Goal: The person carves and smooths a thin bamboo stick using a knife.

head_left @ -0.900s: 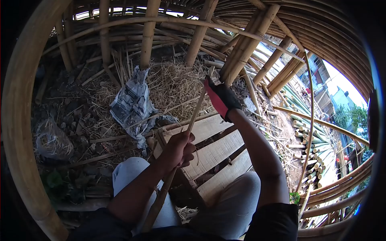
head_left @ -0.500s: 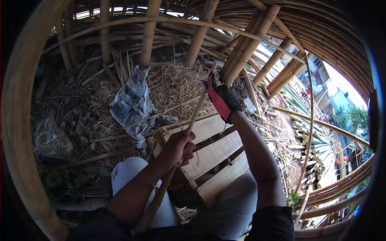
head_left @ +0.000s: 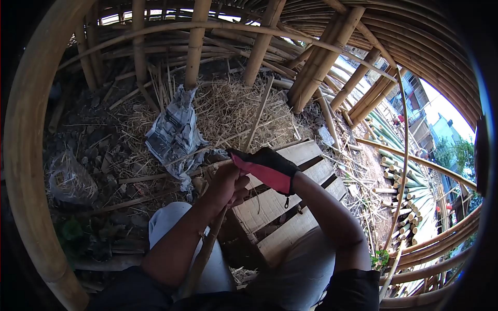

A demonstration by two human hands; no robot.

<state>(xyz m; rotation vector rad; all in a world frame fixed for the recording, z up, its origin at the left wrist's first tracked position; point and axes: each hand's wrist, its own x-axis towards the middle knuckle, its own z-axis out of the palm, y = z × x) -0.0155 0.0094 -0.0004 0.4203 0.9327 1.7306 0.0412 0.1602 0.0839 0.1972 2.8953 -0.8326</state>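
Note:
My bare left hand point(head_left: 224, 187) is closed round a long thin bamboo stick point(head_left: 260, 111). The stick slants from close to my body up and away over the straw. My right hand point(head_left: 267, 168), in a black and pinkish-red glove, is on the stick just above the left hand, its fingers curled over it and partly hidden. Under my forearms, between my knees, is a slatted wooden crate point(head_left: 285, 239).
Crumpled newspaper point(head_left: 175, 129) and a clear plastic bag point(head_left: 71, 181) lie on the littered ground, beside straw point(head_left: 220, 109). Upright bamboo poles point(head_left: 197, 46) stand ahead. A thick bamboo post point(head_left: 26, 155) curves along the left; cut bamboo poles point(head_left: 410, 207) are stacked at right.
My gloved right hand has come down the stick from near its far end to beside my left hand. The left hand keeps its hold, and the view has shifted slightly.

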